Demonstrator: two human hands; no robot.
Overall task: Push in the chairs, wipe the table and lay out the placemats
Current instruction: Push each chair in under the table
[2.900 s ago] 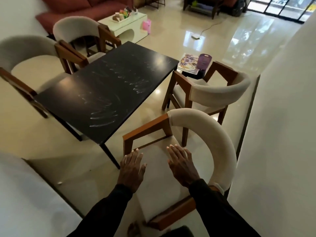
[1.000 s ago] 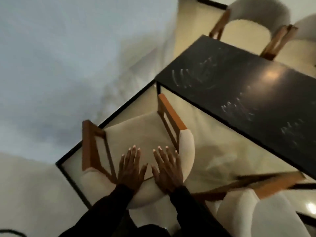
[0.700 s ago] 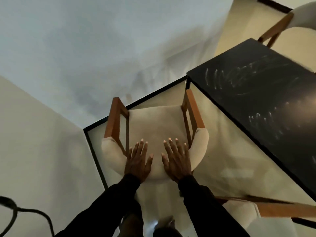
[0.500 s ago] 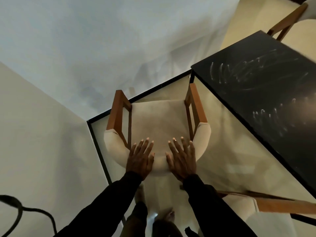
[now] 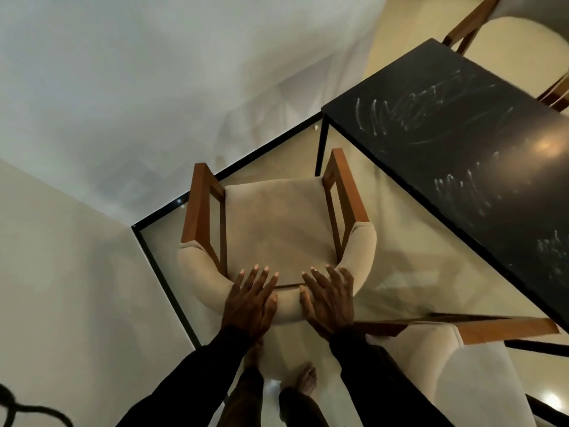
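A beige upholstered chair (image 5: 277,223) with brown wooden arms stands below me, facing the wall corner. Its right arm sits close to the leg at the corner of the black table (image 5: 462,155). The tabletop carries whitish smear marks. My left hand (image 5: 249,303) and my right hand (image 5: 329,300) lie side by side on the chair's curved backrest (image 5: 286,306). Their palms are down and the fingers are spread over its top edge. No placemats or cloth are in view.
A second beige chair (image 5: 462,380) stands at my right, its wooden arm reaching under the table's long edge. Another chair (image 5: 517,41) is beyond the table's far side. White walls with a black skirting (image 5: 160,272) enclose the corner. A dark cable (image 5: 18,408) lies at the bottom left.
The view swung from the table's long side to the chair by the wall corner. Both hands stayed on its backrest; over the last half second the chair and hands barely shifted.
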